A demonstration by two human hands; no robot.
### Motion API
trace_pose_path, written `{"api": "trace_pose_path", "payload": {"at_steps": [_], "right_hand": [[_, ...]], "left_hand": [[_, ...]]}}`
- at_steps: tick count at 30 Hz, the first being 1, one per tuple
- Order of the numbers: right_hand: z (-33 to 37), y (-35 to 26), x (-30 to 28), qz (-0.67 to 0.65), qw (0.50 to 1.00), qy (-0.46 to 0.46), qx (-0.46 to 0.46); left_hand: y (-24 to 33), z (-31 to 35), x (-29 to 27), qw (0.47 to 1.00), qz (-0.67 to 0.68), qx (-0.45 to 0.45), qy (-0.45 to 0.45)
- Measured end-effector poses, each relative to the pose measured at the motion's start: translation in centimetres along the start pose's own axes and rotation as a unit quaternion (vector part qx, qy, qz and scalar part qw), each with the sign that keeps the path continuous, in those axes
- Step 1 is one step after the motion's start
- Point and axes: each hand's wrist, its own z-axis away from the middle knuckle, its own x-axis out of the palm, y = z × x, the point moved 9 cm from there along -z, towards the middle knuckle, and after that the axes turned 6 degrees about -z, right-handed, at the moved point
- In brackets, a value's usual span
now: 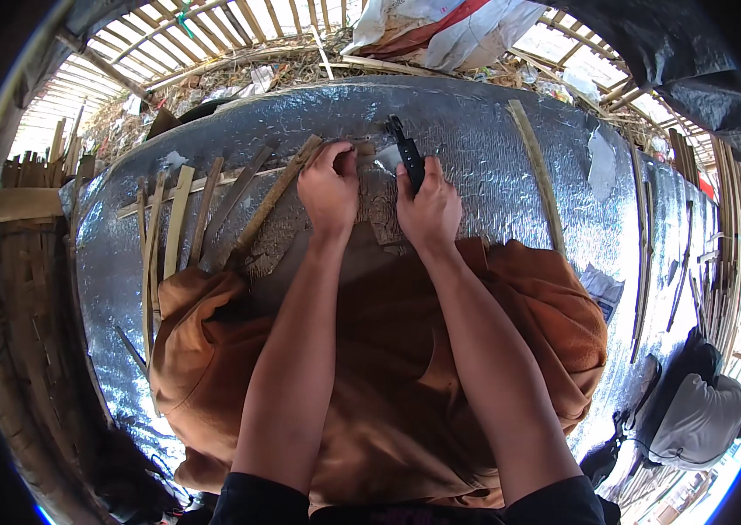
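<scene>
My right hand (429,203) is closed around a slim black hand tool (407,153), whose narrow head points away from me; its exact kind does not show. To its left, my left hand (331,188) has its fingers curled together, and whatever they may hold is hidden. Right by those fingertips lies a thin bamboo strip (230,178), running left over the silver foil sheet (475,131). A longer bamboo stick (279,192) slants down beside my left wrist. Beneath both forearms spreads a brown cloth (379,376), bunched up at its two sides.
Several bamboo strips (180,219) rest on the foil at the left, and another strip (535,171) lies at the right. Slatted bamboo (204,35) and white sacks (440,31) are at the far side. A grey-and-black bag (694,420) sits at the lower right.
</scene>
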Motion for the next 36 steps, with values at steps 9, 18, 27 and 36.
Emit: {"api": "trace_pose_path", "payload": {"at_steps": [9,18,27,36], "right_hand": [[0.0,0.1,0.2,0.002,1.000,-0.019,0.003],[-0.1,0.0,0.3,0.015,1.000,-0.022,-0.002],[0.1,-0.1,0.3,0.010,1.000,-0.027,-0.001],[0.3,-0.1,0.0,-0.001,0.999,-0.013,-0.031]], "left_hand": [[-0.9,-0.6,-0.1,0.998,-0.007,-0.061,-0.016],[-1.1,-1.0,0.2,0.997,-0.051,-0.044,-0.027],[-1.4,-0.9,0.1,1.000,-0.009,-0.027,-0.014],[0.7,0.4,-2.2,0.998,-0.036,0.054,0.023]]}}
